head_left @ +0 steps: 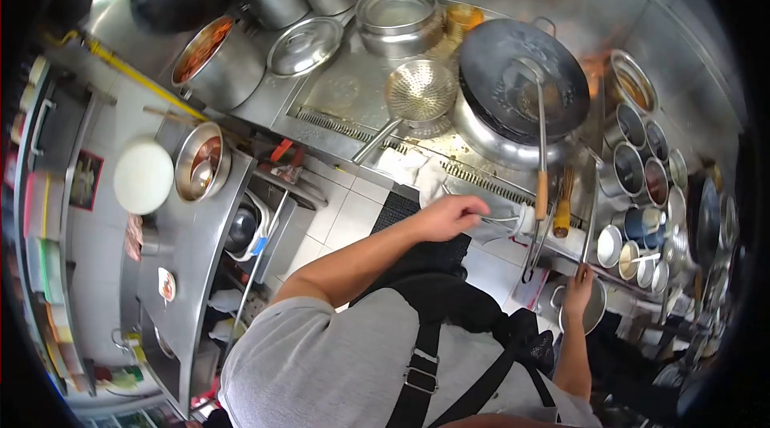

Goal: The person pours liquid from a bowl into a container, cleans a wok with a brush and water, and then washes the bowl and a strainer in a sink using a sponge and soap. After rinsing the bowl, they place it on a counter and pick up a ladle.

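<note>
Step, we judge: wok [491, 55] work, upper right of frame | our right hand [576, 288] grasps long metal handle [592, 221], lower right | left hand [451, 218] half-curled near centre, can't tell if holding | next calls for steady tool control

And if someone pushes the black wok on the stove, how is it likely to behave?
The black wok may rock, as its rounded body sits over a shiny metal ring. It should stay stiff, since it looks metal. The ladle resting in it would probably slide along.
</note>
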Motion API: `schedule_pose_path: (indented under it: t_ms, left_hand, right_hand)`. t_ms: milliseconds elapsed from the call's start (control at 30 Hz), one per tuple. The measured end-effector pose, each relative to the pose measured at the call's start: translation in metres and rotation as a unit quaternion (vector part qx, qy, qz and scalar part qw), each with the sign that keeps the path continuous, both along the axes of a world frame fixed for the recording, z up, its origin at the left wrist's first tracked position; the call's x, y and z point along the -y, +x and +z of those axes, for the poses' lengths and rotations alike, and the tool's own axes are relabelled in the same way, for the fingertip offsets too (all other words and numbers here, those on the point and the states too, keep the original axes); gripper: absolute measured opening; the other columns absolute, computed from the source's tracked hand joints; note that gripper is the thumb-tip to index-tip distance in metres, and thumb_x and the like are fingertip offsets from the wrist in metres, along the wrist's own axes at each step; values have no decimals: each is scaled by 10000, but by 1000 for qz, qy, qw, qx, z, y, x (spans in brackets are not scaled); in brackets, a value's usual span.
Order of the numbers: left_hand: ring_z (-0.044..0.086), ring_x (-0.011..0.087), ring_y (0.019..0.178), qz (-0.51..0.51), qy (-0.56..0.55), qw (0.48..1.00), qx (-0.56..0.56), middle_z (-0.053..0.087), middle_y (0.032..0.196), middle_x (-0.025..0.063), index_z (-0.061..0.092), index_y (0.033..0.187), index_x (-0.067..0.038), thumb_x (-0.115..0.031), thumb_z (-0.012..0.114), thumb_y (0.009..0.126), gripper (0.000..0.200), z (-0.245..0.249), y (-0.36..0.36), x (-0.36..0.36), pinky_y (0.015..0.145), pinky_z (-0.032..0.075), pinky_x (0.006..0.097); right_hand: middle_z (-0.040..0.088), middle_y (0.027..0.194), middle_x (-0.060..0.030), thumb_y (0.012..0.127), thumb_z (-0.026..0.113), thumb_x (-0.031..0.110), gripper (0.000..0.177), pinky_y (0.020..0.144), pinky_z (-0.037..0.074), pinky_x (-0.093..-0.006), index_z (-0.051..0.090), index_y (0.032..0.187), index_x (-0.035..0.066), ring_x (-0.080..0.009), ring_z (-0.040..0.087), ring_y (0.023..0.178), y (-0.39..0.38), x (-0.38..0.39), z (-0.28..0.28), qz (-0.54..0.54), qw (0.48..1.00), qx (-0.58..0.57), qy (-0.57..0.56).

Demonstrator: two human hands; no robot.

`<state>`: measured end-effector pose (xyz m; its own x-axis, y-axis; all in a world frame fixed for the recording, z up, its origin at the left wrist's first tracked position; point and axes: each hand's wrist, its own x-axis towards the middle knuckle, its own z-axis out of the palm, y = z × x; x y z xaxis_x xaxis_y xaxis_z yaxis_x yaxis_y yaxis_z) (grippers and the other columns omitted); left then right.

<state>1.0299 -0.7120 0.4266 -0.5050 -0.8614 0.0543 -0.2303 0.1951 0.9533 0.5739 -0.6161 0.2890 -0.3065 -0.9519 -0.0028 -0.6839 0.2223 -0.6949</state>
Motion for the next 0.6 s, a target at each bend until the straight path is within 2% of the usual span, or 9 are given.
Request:
schedule_pose_path:
  t_ms: [133, 167, 200, 267, 333, 400, 467, 500, 600]
  left_hand:
    - [647, 192, 910, -45, -31, 998, -13, 671, 998, 89, 623, 1157, -47, -112, 602, 927, 239, 27, -18, 14, 805, 516, 319]
    - [641, 214, 951, -77, -54, 995, -22, 656, 1059, 105, 607, 1180, -43, -130, 608, 925, 270, 35, -17, 18, 824, 518, 340]
    - [635, 236, 993, -111, -77, 990, -31, 640, 1119, 120, 590, 1204, -39, -148, 613, 923, 302, 42, -17, 22, 842, 520, 360]
    - [622, 251, 1020, -99, -132, 985, -47, 620, 1145, 135, 535, 1258, -27, -177, 611, 929, 369, 55, -11, 35, 857, 519, 382]
    - [609, 267, 1046, -88, -191, 976, -61, 600, 1171, 149, 481, 1311, -14, -206, 608, 936, 440, 62, -1, 51, 871, 517, 403]
    - [593, 296, 1061, -23, -133, 979, -155, 587, 1113, 176, 365, 1370, 17, -247, 586, 952, 541, 64, 16, 65, 889, 506, 427]
    - [620, 266, 980, -18, -175, 969, -175, 594, 1089, 173, 320, 1392, 29, -236, 585, 964, 569, 57, 53, 86, 818, 527, 401]
    - [628, 231, 918, 31, -67, 985, -158, 597, 1108, 170, 321, 1401, 22, -215, 594, 960, 570, 39, 78, 98, 772, 532, 377]
    - [621, 130, 743, 247, 98, 943, -198, 640, 977, 149, 343, 1430, -33, -93, 598, 933, 562, -32, 228, 107, 651, 528, 323]
  right_hand:
    - [588, 1243, -224, 906, 529, 8, 473, 1011, 421, -415, 400, 1360, -25, -340, 576, 1155, 30, 0, 59, 7, 994, 34, -99]
    - [571, 1073, -91, 939, 513, 33, 475, 818, 492, -273, 366, 1389, -3, -165, 585, 975, 28, 9, 59, 6, 989, 83, -121]
    - [492, 843, -15, 947, 547, 66, 512, 500, 402, -201, 353, 1420, 39, -67, 488, 683, 73, 16, 124, -58, 974, 217, -17]
    - [454, 796, -13, 958, 547, 144, 436, 404, 285, -164, 405, 1368, 95, -44, 394, 532, 131, 44, 176, 16, 893, 440, -92]
    - [449, 780, -9, 973, 538, 227, 445, 409, 331, -199, 402, 1371, 79, -72, 427, 568, 192, 67, 220, 181, 799, 573, -28]
    - [495, 812, -24, 992, 519, 283, 432, 507, 419, -243, 434, 1344, 47, -104, 507, 652, 268, 104, 226, 279, 768, 575, 39]
    - [551, 906, -59, 1001, 508, 293, 410, 674, 463, -286, 471, 1309, 25, -145, 562, 778, 313, 134, 188, 316, 845, 416, 110]
    - [578, 961, -78, 1004, 505, 294, 403, 755, 477, -305, 485, 1296, 17, -166, 586, 839, 338, 148, 180, 354, 863, 330, 146]
    - [610, 1131, -138, 957, 591, 222, 542, 892, 472, -365, 403, 1436, 49, -229, 607, 1001, 421, 181, 208, 514, 839, 36, 172]
